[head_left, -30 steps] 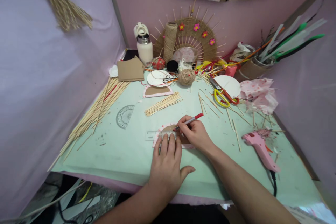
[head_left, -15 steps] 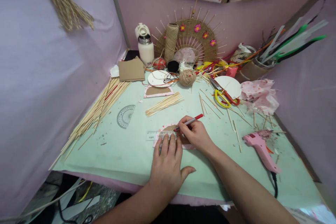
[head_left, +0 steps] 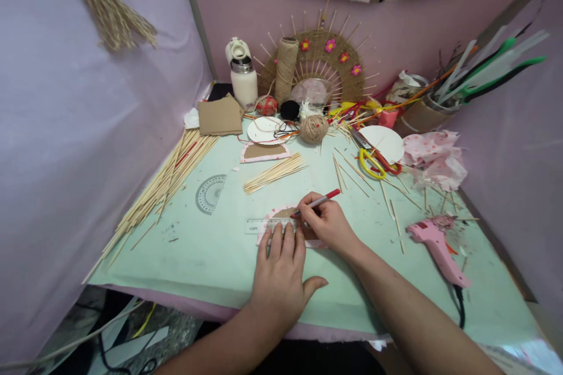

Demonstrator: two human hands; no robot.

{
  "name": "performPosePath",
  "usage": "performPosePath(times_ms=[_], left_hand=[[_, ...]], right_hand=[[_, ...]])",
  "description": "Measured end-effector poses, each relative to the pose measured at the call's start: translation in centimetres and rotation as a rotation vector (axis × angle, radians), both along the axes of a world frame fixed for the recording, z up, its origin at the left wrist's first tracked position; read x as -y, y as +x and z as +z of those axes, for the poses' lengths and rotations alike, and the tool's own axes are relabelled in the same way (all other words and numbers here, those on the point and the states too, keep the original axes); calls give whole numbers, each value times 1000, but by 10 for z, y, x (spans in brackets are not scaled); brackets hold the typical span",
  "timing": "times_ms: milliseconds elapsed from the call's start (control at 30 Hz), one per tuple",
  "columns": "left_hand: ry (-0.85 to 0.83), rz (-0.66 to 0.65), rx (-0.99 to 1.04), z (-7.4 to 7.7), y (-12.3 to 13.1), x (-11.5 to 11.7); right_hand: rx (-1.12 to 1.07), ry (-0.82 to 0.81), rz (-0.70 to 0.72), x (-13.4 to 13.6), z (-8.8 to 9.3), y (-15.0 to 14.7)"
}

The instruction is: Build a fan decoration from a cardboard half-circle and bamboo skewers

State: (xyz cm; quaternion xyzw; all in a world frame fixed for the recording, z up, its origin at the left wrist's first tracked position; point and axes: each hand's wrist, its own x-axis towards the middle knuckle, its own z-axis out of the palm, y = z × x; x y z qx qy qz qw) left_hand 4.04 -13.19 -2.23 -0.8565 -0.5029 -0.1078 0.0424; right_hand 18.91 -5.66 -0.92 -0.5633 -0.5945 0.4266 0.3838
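Note:
My left hand (head_left: 281, 258) lies flat, fingers stretched, pressing a clear ruler (head_left: 254, 226) onto a half-round cardboard piece (head_left: 281, 214) with a pink-spotted fabric edge. Between the fingers of my right hand (head_left: 323, 220) is a pen (head_left: 320, 201) with a red end, its tip at the ruler's upper edge on the cardboard. The right part of the ruler and of the cardboard is hidden by my hands. Beyond them lies a bundle of thin sticks (head_left: 275, 173). A second half-round cardboard piece (head_left: 265, 151) with a fabric edge is farther back.
To the left are a protractor (head_left: 210, 194) and a long pile of sticks (head_left: 162, 187). Scissors (head_left: 373, 163) and loose sticks lie to the right, near a pink glue gun (head_left: 441, 252) with a cord. A bottle (head_left: 244, 83), twine ball (head_left: 313, 129) and woven half-round piece (head_left: 352, 79) stand at the back.

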Motion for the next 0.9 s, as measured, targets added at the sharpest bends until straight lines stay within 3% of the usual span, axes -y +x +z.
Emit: performPosePath(times_ms=[700, 900], left_hand=[[8, -11, 1, 0, -1, -1], [-4, -18, 33, -2, -2, 0]], right_hand=[[-14, -11, -4, 0, -3, 0], [-182, 36, -144, -2, 3, 2]])
